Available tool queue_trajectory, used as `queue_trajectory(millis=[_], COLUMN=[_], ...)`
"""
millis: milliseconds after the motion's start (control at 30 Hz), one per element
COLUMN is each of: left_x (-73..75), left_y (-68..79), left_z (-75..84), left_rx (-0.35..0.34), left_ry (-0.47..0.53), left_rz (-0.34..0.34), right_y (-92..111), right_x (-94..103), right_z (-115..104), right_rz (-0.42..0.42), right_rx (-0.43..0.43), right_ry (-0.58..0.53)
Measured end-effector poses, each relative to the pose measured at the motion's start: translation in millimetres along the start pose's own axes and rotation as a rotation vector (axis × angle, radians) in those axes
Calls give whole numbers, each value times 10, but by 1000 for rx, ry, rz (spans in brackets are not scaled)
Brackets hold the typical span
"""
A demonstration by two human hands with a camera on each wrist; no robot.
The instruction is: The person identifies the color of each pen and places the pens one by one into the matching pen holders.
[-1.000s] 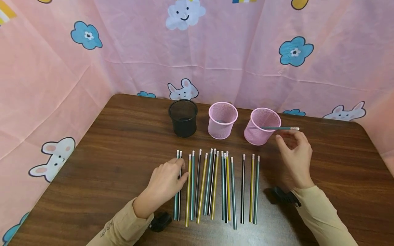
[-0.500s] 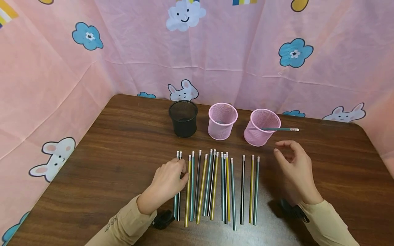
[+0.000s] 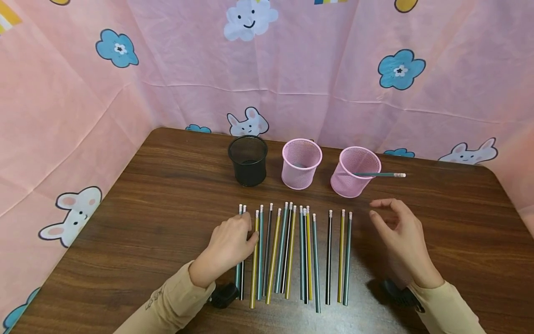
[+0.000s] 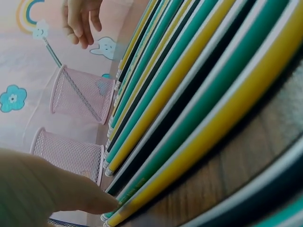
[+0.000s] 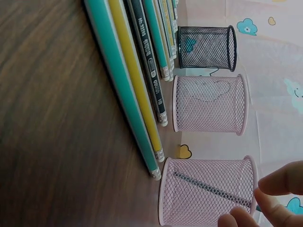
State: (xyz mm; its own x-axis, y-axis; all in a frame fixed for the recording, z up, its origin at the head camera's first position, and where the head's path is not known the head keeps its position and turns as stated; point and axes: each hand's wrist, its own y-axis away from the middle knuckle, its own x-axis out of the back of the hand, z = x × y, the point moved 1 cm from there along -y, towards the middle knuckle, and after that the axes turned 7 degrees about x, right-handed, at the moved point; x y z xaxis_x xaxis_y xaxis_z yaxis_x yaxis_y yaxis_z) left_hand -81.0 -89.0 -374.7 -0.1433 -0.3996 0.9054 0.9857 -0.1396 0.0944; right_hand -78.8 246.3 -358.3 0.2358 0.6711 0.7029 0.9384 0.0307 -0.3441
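My left hand (image 3: 231,241) lies over the left end of a row of pencils, its thumb near a yellow pencil (image 3: 254,264). In the left wrist view that thumb (image 4: 80,191) overlaps the eraser end of a green pencil (image 4: 165,156). Its other fingertips are mostly hidden in the head view. My right hand (image 3: 402,236) hovers right of the row, thumb and forefinger apart with nothing between them. Beyond it, a green pencil (image 3: 381,175) leans in the right pink mesh cup (image 3: 349,185), eraser end sticking out over the rim.
A second pink mesh cup (image 3: 298,177) and a black mesh cup (image 3: 250,174) stand further left along the back of the brown table (image 3: 167,199). Several green, black and yellow pencils lie side by side, erasers toward the cups. A patterned pink cloth (image 3: 292,69) hangs behind.
My right hand has drawn back from the pencil in the right pink cup, toward the near side of the table. The left hand has barely shifted.
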Motion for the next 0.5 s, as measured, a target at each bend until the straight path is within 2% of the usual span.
queue_trajectory(millis=[167, 333, 500], left_x=[-2, -17, -22], left_y=[-32, -41, -57], left_z=[8, 30, 45], left_rx=[13, 47, 63], left_ry=[0, -29, -53], left_rz=[-41, -97, -120], right_y=[13, 37, 45], right_x=[-3, -12, -14], right_z=[2, 29, 51], right_rz=[-19, -30, -39], right_rx=[3, -11, -22], right_ry=[-46, -35, -35])
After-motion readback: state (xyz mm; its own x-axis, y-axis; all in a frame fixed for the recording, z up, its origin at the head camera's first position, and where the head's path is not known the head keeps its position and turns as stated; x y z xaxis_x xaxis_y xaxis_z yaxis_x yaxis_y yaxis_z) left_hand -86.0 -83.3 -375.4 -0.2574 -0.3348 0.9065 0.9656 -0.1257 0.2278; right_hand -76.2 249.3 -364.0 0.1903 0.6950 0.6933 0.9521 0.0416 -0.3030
